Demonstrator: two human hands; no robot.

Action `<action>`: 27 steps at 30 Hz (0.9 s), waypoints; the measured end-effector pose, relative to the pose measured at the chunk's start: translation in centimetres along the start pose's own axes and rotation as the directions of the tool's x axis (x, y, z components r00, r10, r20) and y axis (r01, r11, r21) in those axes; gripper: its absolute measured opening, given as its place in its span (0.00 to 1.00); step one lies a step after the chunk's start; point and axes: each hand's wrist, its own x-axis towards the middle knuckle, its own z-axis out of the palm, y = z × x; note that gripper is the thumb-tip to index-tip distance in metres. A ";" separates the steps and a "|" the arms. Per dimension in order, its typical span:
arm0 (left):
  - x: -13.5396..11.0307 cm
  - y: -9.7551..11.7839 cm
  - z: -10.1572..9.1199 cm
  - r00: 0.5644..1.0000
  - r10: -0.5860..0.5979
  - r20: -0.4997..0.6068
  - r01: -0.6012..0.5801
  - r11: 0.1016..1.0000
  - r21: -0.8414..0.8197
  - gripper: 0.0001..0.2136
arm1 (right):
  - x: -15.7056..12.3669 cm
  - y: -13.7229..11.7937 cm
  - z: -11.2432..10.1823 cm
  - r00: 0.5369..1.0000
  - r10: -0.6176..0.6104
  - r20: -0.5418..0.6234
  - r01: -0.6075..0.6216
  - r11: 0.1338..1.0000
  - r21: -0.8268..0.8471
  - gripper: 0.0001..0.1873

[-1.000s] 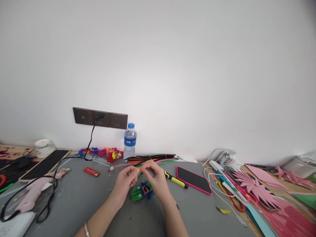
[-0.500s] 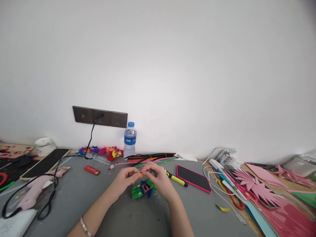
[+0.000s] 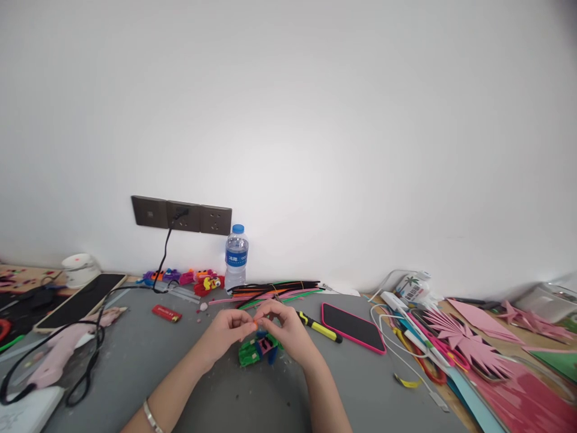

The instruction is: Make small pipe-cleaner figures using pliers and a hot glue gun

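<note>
Small orange piece (image 3: 255, 324), one, held above the grey tabletop (image 3: 211, 397); left hand (image 3: 229, 332), thumb and fingertips pinched on it; right hand (image 3: 285, 329), likewise pinched; green-and-blue figure (image 3: 250, 353), lying just below; yellow-and-black cutter (image 3: 321, 328), beside the right hand; pink-edged phone (image 3: 354, 327), farther right

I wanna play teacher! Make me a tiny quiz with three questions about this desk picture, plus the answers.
1. True or false: the clear plastic bottle has a blue cap.
2. What is at the fingers of the left hand and right hand? A) white cup, B) tiny orange piece, C) pink glue gun.
3. Fill in: the black phone with the pink edge lies to the ____ of the slim yellow-and-black tool.

Key: 1. True. 2. B. 3. Right.
</note>
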 end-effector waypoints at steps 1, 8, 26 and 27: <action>0.0 0.0 0.0 1.000 0.006 -0.024 -0.006 1.000 0.003 0.20 | 0.0 0.0 0.0 1.000 0.004 -0.003 -0.004 1.000 0.003 0.05; 0.3 -0.7 0.0 0.986 0.037 -0.165 -0.045 0.998 -0.047 0.20 | 0.0 0.0 0.4 0.999 0.000 -0.033 0.002 0.998 0.064 0.05; 0.1 -0.8 0.7 0.980 -0.049 -0.192 -0.023 0.935 -0.354 0.22 | 0.7 0.7 2.6 0.964 -0.101 -0.246 0.120 0.991 0.061 0.04; 0.0 -0.7 0.5 0.984 -0.051 -0.168 -0.010 0.939 -0.343 0.22 | 0.7 0.6 2.5 0.965 -0.102 -0.241 0.120 0.991 0.060 0.04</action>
